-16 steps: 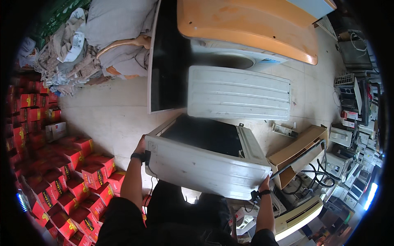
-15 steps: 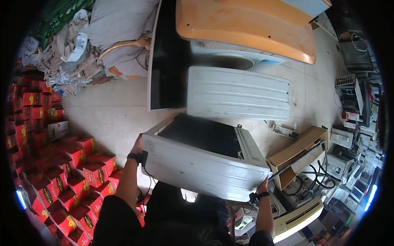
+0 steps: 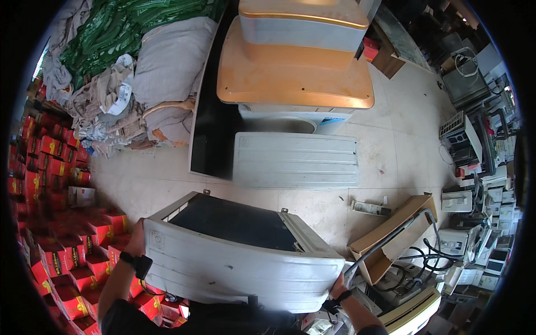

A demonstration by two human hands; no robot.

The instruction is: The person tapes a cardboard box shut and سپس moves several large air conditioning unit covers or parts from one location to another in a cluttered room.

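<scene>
Against the front of my body I hold a large grey-white metal box (image 3: 223,273), which looks like an air conditioner outdoor unit, with a dark face (image 3: 237,223) turned up and away from me. My left hand (image 3: 135,237) grips its left end, and my right hand (image 3: 337,286) grips its right end; the fingers of both are partly hidden behind the casing. Beyond it on the floor stands another pale unit with a ribbed panel (image 3: 296,162), apart from the one I carry. A dark band circles each wrist.
Red boxes (image 3: 72,245) are stacked on the left, below grey bedding (image 3: 173,61) and green sacks (image 3: 134,22). A black panel (image 3: 212,145) and an orange-topped piece (image 3: 296,72) stand ahead. An open cardboard box (image 3: 391,240), black hoses and old appliances line the right.
The box in my hands sits lower and further left in view, both hands still on it. My view has shifted, showing more of the far side of the room.
</scene>
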